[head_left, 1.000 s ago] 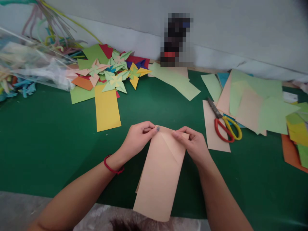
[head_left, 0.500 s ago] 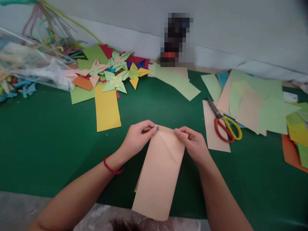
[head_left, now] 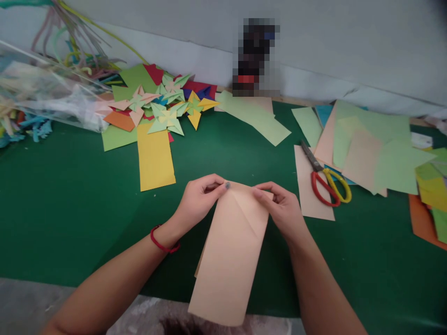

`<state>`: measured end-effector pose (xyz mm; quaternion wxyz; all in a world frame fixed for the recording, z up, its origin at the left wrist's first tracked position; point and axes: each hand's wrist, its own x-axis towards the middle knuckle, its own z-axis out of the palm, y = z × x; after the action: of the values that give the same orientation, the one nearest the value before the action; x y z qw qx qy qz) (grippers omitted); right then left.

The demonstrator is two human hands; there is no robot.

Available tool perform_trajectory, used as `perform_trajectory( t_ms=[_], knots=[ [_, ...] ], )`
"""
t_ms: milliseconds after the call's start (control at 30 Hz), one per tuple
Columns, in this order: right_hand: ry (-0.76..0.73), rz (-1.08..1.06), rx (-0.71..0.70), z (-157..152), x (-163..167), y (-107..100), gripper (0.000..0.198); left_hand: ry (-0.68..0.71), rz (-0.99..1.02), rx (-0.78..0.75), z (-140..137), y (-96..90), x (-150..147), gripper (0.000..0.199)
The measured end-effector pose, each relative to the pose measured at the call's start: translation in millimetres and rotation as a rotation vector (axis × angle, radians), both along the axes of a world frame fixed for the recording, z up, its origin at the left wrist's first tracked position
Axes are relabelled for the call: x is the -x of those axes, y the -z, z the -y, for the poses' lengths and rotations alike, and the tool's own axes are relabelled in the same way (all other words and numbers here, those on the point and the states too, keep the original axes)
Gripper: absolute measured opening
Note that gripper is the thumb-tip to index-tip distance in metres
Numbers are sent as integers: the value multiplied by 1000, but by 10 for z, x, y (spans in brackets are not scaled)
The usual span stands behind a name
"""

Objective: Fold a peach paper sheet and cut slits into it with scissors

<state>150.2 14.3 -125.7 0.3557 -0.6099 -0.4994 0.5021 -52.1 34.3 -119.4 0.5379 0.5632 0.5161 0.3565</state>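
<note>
Pinching peach paper (head_left: 226,260) along top edge in closed fingers (head_left: 213,178) of left hand (head_left: 199,196) and right hand (head_left: 285,209) — match edges, crease evenly.

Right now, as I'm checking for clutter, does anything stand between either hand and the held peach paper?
Nothing visible: the left hand and right hand pinch the held peach paper directly. The scissors lie apart, farther right.

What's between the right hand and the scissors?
In the head view, the left part of the pale pink sheet under the scissors shows between them and the right hand.
</note>
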Motion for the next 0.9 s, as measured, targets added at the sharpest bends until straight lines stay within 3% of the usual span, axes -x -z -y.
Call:
perform_trajectory(
  t_ms=[133, 567, 767, 900],
  knots=[
    [23, -32, 55, -1, -5, 3, 22, -23, -34, -9, -14, -18, 8, 22],
    [25, -90, 29, -26, -35, -8, 25, -67, -83, -16, -30, -42, 23, 21],
    [99, -69, 4, -23, -24, -14, 24, -88, -52, -35, -27, -28, 28, 21],
    [-40, -117, 36, -15, -31, -7, 24, -126, -10, -30, -28, -29, 29, 20]
  ],
)
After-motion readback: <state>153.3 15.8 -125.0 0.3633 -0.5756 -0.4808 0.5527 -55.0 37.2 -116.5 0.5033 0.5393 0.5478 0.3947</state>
